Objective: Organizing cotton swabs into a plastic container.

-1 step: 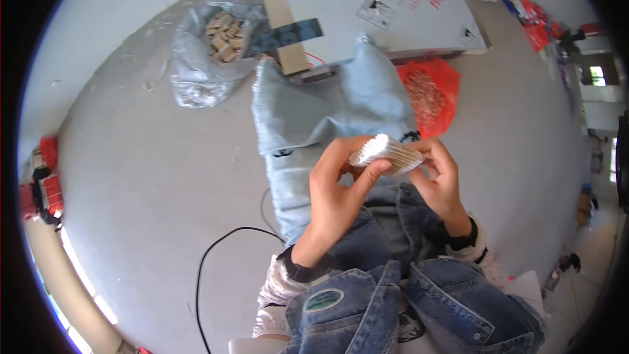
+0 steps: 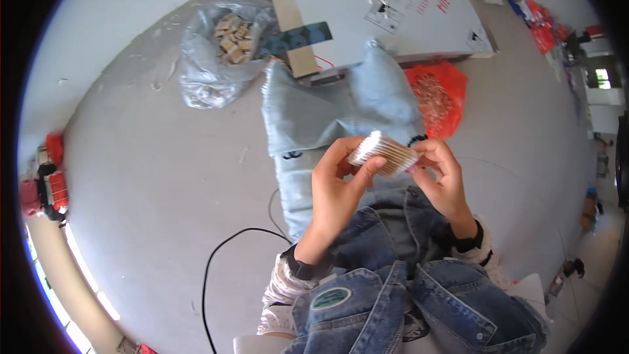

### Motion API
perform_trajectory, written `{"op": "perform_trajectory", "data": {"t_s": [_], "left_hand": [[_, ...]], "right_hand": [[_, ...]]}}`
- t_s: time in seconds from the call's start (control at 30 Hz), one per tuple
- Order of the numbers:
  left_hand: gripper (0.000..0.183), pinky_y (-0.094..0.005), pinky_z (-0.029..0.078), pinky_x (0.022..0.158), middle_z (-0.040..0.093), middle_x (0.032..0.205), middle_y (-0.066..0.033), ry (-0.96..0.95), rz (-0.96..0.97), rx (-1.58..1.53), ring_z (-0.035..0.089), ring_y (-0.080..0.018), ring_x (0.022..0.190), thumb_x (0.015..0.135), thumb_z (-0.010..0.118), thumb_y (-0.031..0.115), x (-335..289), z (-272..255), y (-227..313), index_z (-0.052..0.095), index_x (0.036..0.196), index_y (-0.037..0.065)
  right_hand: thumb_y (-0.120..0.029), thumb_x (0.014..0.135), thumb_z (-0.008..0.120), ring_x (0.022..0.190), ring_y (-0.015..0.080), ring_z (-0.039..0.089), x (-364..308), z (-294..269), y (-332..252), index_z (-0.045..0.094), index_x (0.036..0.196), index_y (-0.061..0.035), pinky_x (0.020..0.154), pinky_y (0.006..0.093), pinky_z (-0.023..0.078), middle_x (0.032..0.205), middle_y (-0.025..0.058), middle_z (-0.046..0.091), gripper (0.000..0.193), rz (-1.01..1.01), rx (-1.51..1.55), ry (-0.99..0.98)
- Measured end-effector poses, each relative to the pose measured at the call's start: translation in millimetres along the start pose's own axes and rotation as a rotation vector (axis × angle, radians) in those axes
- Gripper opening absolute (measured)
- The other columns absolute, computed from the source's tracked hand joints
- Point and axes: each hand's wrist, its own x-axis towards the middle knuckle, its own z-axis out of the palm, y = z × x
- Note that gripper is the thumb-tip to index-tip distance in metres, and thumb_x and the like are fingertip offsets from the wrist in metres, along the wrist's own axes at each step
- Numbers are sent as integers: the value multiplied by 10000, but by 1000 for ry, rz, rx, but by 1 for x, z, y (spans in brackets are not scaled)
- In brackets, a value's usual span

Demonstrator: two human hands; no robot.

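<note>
One flat bundle of thin, white-ended sticks (image 2: 385,157) is held raised, just right of centre. The left hand (image 2: 335,187), at the bundle's eight o'clock, has thumb and fingers clamped across the sticks, apparently to keep them aligned. The right hand (image 2: 447,182), at four o'clock, curls its fingers to the right end; whether they pinch it cannot be told. A red plastic bag (image 2: 458,92) lies between one and two o'clock and a clear plastic bag (image 2: 200,78) at ten; both gape, presumably for easy access. Markings: the white box (image 2: 426,36) at twelve o'clock bears red lettering (image 2: 429,3) and a black-framed label (image 2: 384,18), not transcribed. An oval green patch (image 2: 331,299) sits toward seven o'clock, its detail too small to read. No label shows on the bundle.
</note>
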Motion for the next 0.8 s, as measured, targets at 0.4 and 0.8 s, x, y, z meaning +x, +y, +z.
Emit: {"op": "perform_trajectory", "data": {"t_s": [0.4,0.8], "left_hand": [[448,-292,526,709,592,1150,-117,583,-88,-439,660,-243,948,899,666,279,200,-191,-11,514,1179,-36],[181,-465,281,1091,595,1165,-94,-123,351,1402,423,-334,1264,818,690,249,70,-95,-97,665,889,85]], "right_hand": [[24,912,539,809,174,678,11,-8,3,502,1095,4,742,290,510,958,117,669,188,-2,-59,105],[-66,880,616,854,223,670,-8,-22,40,586,998,-35,736,319,514,934,97,657,125,39,-331,-59]]}}
